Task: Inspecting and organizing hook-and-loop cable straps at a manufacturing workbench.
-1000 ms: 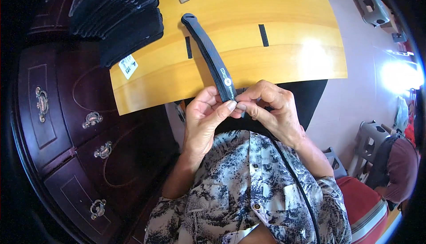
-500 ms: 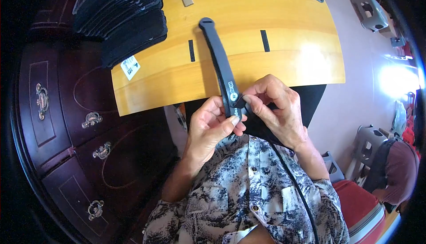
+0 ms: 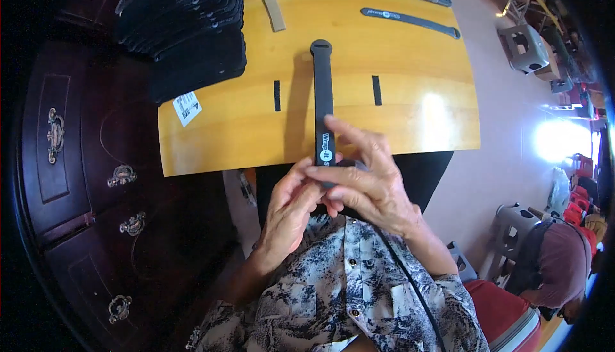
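Strap [image 3: 324, 89], head view: dark, raised over near edge of yellow table [image 3: 442, 124], slotted round end pointing away from body. Left hand [image 3: 288, 210] pinches near end. Right hand [image 3: 375, 182] has fingers spread across lower part, touching; cannot tell whether it grips. Two short black strips [image 3: 377, 90] flank it on tabletop. Second strap [image 3: 410, 23] lies farther off, right; dark stack [image 3: 198, 70] at left.

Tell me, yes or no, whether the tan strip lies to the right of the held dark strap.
No, the tan strip lies on the table to the left of the held dark strap.
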